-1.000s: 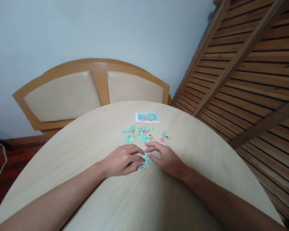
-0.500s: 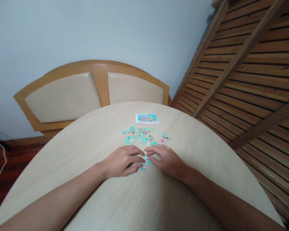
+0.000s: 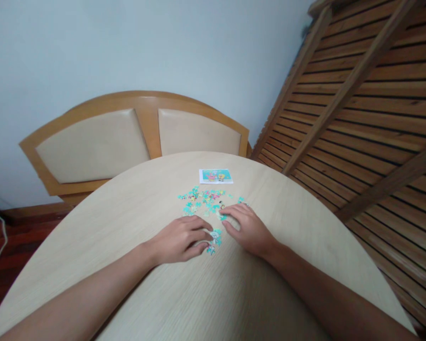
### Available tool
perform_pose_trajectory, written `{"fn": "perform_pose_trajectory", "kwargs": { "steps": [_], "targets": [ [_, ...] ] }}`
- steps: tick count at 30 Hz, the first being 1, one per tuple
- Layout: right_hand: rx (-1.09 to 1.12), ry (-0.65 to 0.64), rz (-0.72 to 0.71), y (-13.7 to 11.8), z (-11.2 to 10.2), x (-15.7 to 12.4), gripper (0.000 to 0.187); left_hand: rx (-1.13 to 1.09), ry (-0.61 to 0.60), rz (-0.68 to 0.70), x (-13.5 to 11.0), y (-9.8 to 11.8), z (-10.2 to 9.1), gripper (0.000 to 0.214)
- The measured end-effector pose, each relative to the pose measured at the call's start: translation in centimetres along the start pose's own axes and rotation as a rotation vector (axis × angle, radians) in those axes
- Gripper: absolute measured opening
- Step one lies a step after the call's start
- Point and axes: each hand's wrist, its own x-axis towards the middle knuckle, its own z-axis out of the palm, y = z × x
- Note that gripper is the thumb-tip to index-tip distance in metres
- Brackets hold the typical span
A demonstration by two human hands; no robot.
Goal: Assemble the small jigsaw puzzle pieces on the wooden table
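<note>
My left hand [image 3: 179,239] lies on the round pale table [image 3: 128,227], its fingertips pressing a small joined cluster of teal puzzle pieces [image 3: 215,237]. My right hand [image 3: 246,227] rests flat with fingers stretched toward the scattered loose puzzle pieces [image 3: 204,200], its fingertips touching the nearest ones. Several teal, pink and yellow pieces are spread just beyond both hands. A small picture card [image 3: 216,175] lies farther back on the table.
Two wooden chair backs with beige padding [image 3: 135,137] stand behind the table's far edge. A slatted wooden panel [image 3: 369,109] leans along the right. A cable [image 3: 0,237] hangs at the far left over the dark floor.
My right hand has moved away from the small cluster and forward to the loose pieces. My left hand has stayed on the cluster.
</note>
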Motion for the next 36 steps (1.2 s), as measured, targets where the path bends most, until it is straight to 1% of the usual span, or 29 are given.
{"fn": "perform_pose_trajectory", "kwargs": {
  "steps": [2,5,9,11,14,16,18,20,22,24,26,28,32,36],
  "targets": [
    [-0.031,-0.029,0.03,0.3,0.1,-0.1,0.029,0.01,-0.005,-0.015,0.0,0.1,0.0,0.021],
    [-0.073,-0.097,0.052,0.3,0.1,-0.3,0.029,0.028,-0.003,-0.04,0.1,0.2,-0.1,0.021],
    [-0.106,-0.107,0.071,0.3,0.1,-0.3,0.027,0.046,0.028,-0.067,0.3,0.2,-0.1,0.02],
    [-0.11,-0.088,0.082,0.4,0.1,-0.2,0.024,0.054,0.073,-0.12,0.3,-0.1,-0.1,0.02],
    [-0.11,-0.067,0.096,0.7,0.1,-0.1,0.021,0.095,0.175,-0.262,0.2,-0.9,0.0,0.022],
    [-0.107,-0.064,0.097,0.8,0.1,-0.1,0.019,0.127,0.205,-0.319,0.1,-1.5,0.1,0.024],
    [-0.102,-0.063,0.093,0.8,0.2,-0.1,0.019,0.147,0.176,-0.31,0.0,-2.0,0.2,0.032],
    [-0.098,-0.062,0.088,0.6,0.3,-0.1,0.021,0.16,0.107,-0.285,-0.1,-2.4,0.3,0.044],
    [-0.095,-0.07,0.081,0.3,0.3,-0.1,0.025,0.171,0.03,-0.29,-0.1,-2.5,0.4,0.055],
    [-0.093,-0.094,0.068,0.1,0.4,0.0,0.028,0.183,-0.032,-0.318,-0.1,-2.5,0.5,0.058],
    [-0.102,-0.11,0.066,0.0,0.4,0.0,0.028,0.203,-0.047,-0.353,-0.1,-2.5,0.6,0.055],
    [-0.121,-0.107,0.079,0.1,0.4,0.0,0.027,0.226,-0.018,-0.393,0.0,-2.4,0.6,0.05],
    [-0.143,-0.08,0.115,0.5,0.4,-0.1,0.024,0.272,0.08,-0.484,0.0,-2.6,0.7,0.041],
    [-0.146,-0.068,0.134,0.9,0.5,-0.1,0.023,0.325,0.15,-0.612,-0.3,-3.6,0.6,0.045]
  ]
}}
